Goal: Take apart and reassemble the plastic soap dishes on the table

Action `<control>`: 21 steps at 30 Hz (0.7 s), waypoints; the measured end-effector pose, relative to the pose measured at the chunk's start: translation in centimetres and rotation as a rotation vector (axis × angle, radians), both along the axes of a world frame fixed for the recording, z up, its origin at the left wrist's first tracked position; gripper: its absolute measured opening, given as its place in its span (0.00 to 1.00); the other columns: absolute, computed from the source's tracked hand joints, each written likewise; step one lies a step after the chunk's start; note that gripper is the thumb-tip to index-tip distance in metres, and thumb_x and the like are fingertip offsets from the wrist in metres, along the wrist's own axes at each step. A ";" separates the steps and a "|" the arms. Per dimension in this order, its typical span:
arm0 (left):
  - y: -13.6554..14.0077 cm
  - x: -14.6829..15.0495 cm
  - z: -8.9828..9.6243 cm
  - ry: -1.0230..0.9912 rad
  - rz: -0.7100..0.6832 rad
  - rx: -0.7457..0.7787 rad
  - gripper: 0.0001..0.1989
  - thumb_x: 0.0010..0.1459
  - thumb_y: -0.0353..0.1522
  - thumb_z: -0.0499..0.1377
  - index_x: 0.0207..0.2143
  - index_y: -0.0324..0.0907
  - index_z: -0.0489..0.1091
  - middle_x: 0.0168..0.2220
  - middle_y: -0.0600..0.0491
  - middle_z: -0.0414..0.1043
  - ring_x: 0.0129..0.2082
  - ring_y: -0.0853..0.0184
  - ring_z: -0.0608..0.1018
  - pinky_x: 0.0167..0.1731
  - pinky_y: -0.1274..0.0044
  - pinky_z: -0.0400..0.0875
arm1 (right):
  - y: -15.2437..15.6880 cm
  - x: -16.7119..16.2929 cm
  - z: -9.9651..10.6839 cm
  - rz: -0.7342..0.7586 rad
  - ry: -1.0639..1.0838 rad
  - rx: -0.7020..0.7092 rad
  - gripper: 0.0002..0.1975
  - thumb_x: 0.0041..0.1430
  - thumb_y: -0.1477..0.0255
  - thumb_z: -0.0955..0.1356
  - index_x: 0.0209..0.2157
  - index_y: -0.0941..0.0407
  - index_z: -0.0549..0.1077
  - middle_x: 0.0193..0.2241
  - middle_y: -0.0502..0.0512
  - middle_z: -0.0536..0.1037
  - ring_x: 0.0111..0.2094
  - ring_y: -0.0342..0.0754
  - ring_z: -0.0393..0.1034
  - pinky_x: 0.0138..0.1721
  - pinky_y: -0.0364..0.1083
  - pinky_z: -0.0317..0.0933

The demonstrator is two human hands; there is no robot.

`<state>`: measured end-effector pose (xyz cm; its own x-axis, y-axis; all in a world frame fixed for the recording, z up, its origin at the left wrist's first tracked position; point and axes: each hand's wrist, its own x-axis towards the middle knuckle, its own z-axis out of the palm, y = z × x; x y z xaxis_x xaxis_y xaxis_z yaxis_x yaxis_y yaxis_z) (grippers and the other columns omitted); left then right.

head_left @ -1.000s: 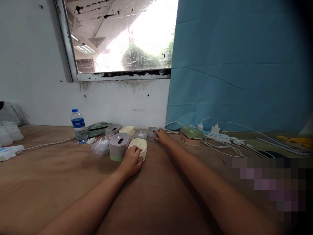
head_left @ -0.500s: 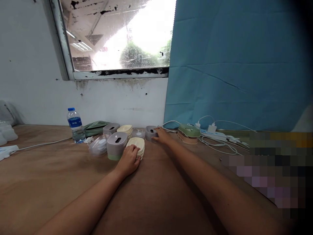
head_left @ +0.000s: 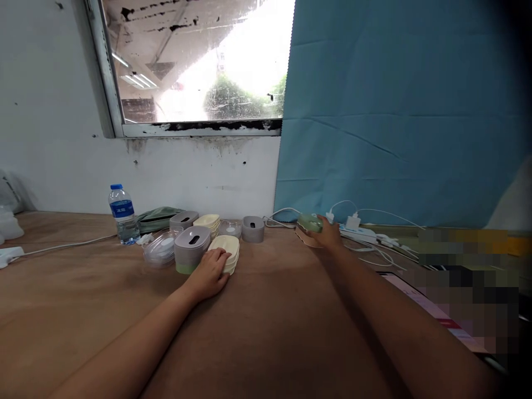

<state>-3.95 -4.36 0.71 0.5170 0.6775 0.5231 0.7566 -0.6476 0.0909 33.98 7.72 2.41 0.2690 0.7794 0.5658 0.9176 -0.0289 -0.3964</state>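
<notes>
My left hand (head_left: pixel 211 271) has its fingers curled over the near edge of a short stack of cream-coloured containers (head_left: pixel 224 244). Just left of that stack stands a grey lidded container (head_left: pixel 192 238) with a dark slot on top and a green lower part. Far off to the right, my right hand (head_left: pixel 328 233) grips the right side of a green container (head_left: pixel 308 223), its fingers partly hidden. Beneath the green piece shows a tan, wavy-edged piece (head_left: pixel 306 239). A smaller grey container (head_left: pixel 253 229) stands between my hands, with neither hand on it.
Clear plastic containers (head_left: pixel 160 248), a second cream stack (head_left: pixel 208 222), another grey container (head_left: pixel 183 219) and a green pouch (head_left: pixel 158 219) sit behind. A water bottle (head_left: pixel 123 216) stands left. White cables and a power strip (head_left: pixel 359 234) lie right, near a phone-like screen (head_left: pixel 419 302).
My right hand has left the small grey container and moved right onto the green container. My left hand stays on the cream stack. The view has shifted slightly.
</notes>
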 end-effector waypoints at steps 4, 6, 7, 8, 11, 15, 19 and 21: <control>0.0 -0.1 0.0 0.030 0.008 -0.005 0.21 0.51 0.31 0.52 0.50 0.39 0.59 0.46 0.44 0.61 0.47 0.58 0.64 0.48 0.66 0.59 | 0.2 0.4 0.0 0.006 0.081 0.042 0.33 0.42 0.64 0.69 0.51 0.54 0.60 0.47 0.62 0.60 0.48 0.60 0.59 0.44 0.53 0.56; 0.1 -0.1 -0.1 0.033 0.007 0.004 0.21 0.52 0.31 0.52 0.50 0.39 0.58 0.46 0.44 0.61 0.47 0.58 0.64 0.48 0.66 0.59 | -0.2 0.0 0.4 0.032 0.093 0.090 0.31 0.42 0.64 0.69 0.51 0.52 0.60 0.50 0.59 0.57 0.51 0.59 0.55 0.48 0.53 0.53; 0.1 -0.1 -0.2 0.033 0.006 0.008 0.21 0.52 0.31 0.52 0.50 0.40 0.58 0.46 0.44 0.61 0.47 0.58 0.64 0.48 0.66 0.59 | -0.6 -0.3 0.7 0.053 0.096 0.114 0.31 0.42 0.65 0.69 0.51 0.51 0.61 0.51 0.59 0.56 0.53 0.59 0.53 0.49 0.53 0.52; 0.1 -0.1 -0.2 0.033 0.006 0.012 0.21 0.52 0.31 0.52 0.50 0.40 0.58 0.46 0.44 0.61 0.47 0.58 0.64 0.48 0.66 0.59 | -1.0 -0.7 1.1 0.079 0.097 0.135 0.30 0.43 0.65 0.69 0.51 0.52 0.61 0.51 0.59 0.55 0.54 0.59 0.51 0.50 0.53 0.51; 0.3 -0.1 -0.4 0.032 0.013 0.024 0.21 0.52 0.31 0.52 0.50 0.40 0.58 0.46 0.44 0.61 0.48 0.58 0.64 0.48 0.66 0.59 | -2.8 -2.2 2.1 0.178 0.100 0.179 0.30 0.45 0.64 0.68 0.51 0.54 0.60 0.51 0.60 0.56 0.55 0.58 0.49 0.52 0.52 0.50; 0.5 -0.2 -0.5 0.022 0.021 0.037 0.21 0.52 0.32 0.52 0.51 0.39 0.57 0.47 0.44 0.61 0.48 0.58 0.64 0.49 0.65 0.58 | -7.7 -4.9 1.7 0.331 0.114 0.171 0.29 0.45 0.61 0.68 0.50 0.52 0.61 0.48 0.57 0.64 0.52 0.56 0.56 0.50 0.53 0.54; 0.4 0.0 -0.6 0.000 0.037 0.049 0.22 0.52 0.32 0.53 0.50 0.38 0.57 0.47 0.44 0.61 0.50 0.58 0.62 0.50 0.64 0.57 | -14.4 -7.4 -0.6 0.661 0.330 -0.051 0.30 0.47 0.60 0.67 0.52 0.50 0.57 0.51 0.55 0.62 0.51 0.55 0.58 0.48 0.52 0.57; -0.1 0.4 -0.4 -0.045 0.055 0.070 0.23 0.52 0.31 0.53 0.52 0.38 0.55 0.49 0.42 0.60 0.52 0.57 0.60 0.52 0.63 0.54 | -16.8 -8.1 -1.6 0.772 0.316 -0.152 0.30 0.47 0.59 0.68 0.52 0.48 0.58 0.52 0.54 0.59 0.53 0.55 0.55 0.52 0.53 0.53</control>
<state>-3.57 -4.45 0.32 0.4552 0.6648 0.5923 0.7871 -0.6114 0.0814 25.84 -9.13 0.80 -0.2417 0.8712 0.4273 0.5485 0.4859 -0.6804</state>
